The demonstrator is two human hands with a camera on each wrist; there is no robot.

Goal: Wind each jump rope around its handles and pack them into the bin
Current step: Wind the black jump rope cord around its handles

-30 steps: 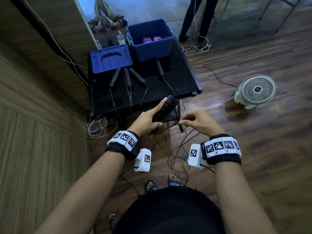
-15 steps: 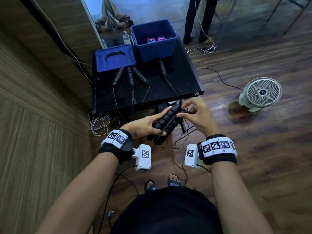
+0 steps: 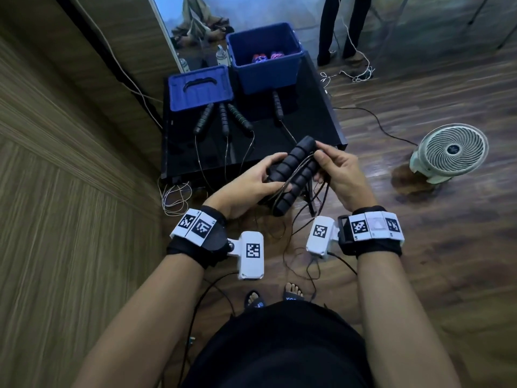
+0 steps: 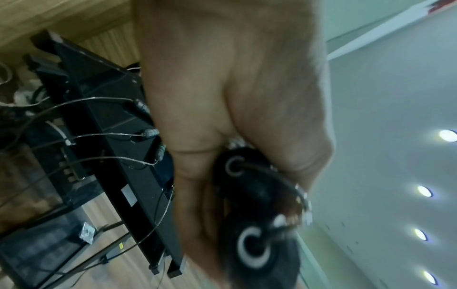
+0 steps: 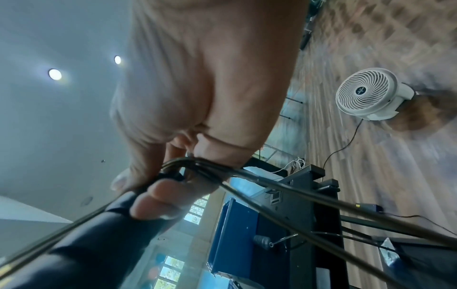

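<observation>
In front of my waist my left hand (image 3: pixel 253 180) grips a pair of black ribbed jump rope handles (image 3: pixel 291 175) held side by side. My right hand (image 3: pixel 333 169) pinches the thin dark rope (image 5: pixel 210 170) against the handles' far end, and loose loops hang down toward the floor. The left wrist view shows the handle ends (image 4: pixel 252 248) with the cord coming out. Several more handles (image 3: pixel 223 119) lie on the black table (image 3: pixel 316 130), their cords trailing over its front edge. The open blue bin (image 3: pixel 264 65) stands at the table's back.
The blue bin lid (image 3: pixel 200 88) lies on the table's back left. A white floor fan (image 3: pixel 450 152) stands on the wooden floor at the right. A wood-panelled wall runs along the left. Someone's legs (image 3: pixel 344 26) stand behind the table. White cords (image 3: pixel 174 197) lie coiled under the table.
My right hand rose from the hanging rope to the handles' top end, carrying the rope with it. Both hands and the handles lifted slightly, and more rope lies along the handles.
</observation>
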